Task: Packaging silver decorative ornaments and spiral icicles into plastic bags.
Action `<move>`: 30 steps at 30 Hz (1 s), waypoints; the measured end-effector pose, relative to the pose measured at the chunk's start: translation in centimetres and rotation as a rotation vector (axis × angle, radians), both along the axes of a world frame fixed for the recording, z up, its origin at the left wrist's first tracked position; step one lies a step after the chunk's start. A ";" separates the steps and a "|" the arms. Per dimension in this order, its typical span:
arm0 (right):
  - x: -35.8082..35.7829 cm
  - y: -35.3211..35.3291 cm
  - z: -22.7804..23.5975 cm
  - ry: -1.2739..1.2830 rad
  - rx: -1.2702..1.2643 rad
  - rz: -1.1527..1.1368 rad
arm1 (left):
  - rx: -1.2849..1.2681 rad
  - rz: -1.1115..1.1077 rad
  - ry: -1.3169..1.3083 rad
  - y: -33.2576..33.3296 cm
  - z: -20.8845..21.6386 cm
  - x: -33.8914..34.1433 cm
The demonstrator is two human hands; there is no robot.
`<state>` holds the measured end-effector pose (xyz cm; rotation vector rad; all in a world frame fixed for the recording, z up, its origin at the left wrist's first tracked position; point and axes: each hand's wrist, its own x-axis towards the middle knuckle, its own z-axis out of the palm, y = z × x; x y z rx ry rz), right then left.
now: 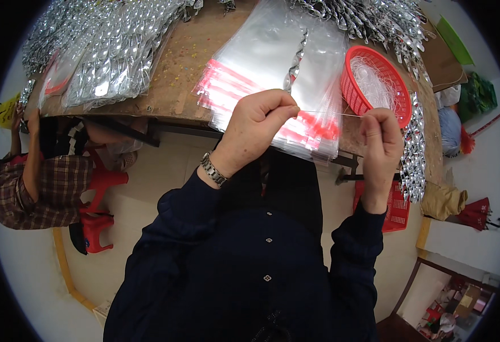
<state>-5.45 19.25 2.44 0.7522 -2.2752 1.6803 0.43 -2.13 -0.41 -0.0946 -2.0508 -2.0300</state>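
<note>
We hold a thin clear thread (327, 113) stretched tight between our two hands, just above the near edge of the table (176, 85). Our left hand (255, 128) pinches one end, with the thumb and first finger pressed together on it. Our right hand (382, 142) pinches the other end the same way. We think the hands are held apart like this so the thread stays straight and does not curl or tangle.

The thread is very fine and see-through, like fishing line. It shows only as a pale line against the things behind it, and we cannot tell where its ends really stop.

Just to the right, and a little farther away, sits a red basket (353, 91) with a loose heap of the same pale thread inside. It is close to our right hand, so it is easy to reach. Under our hands lies a stack of clear bags (261, 62) with red strips along the near edge. One shiny silver twist (295, 60) lies on top of the bags. Many more silver twists (369, 20) are piled at the far side of the table. Far to the left, another person in a checked shirt (28, 188) sits on a red stool (99, 194).
</note>
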 end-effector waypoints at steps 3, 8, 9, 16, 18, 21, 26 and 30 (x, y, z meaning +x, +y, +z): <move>-0.4 0.6 0.5 -0.022 -0.020 -0.046 | 0.014 0.014 -0.007 -0.1 -0.1 0.2; 1.2 -1.0 0.5 -0.088 0.059 0.030 | -0.004 -0.036 -0.029 0.7 0.4 0.3; 1.4 -1.7 -0.2 0.004 0.076 0.086 | -0.043 -0.030 0.006 0.9 0.5 0.4; -0.8 -0.7 0.5 0.147 0.137 -0.163 | -0.049 -0.019 0.013 -0.5 0.4 0.9; -1.3 0.0 0.3 0.154 0.131 -0.174 | -0.051 -0.045 0.038 -0.5 0.6 0.7; -0.5 -1.0 0.0 -0.003 0.157 0.073 | -0.059 -0.075 0.073 -0.4 0.6 1.0; 0.8 -4.4 -0.5 0.028 0.301 0.196 | 0.021 -0.121 0.136 -0.4 1.3 1.7; 0.1 -5.0 -0.7 0.316 0.442 0.111 | -0.036 -0.185 0.185 -0.6 3.3 2.3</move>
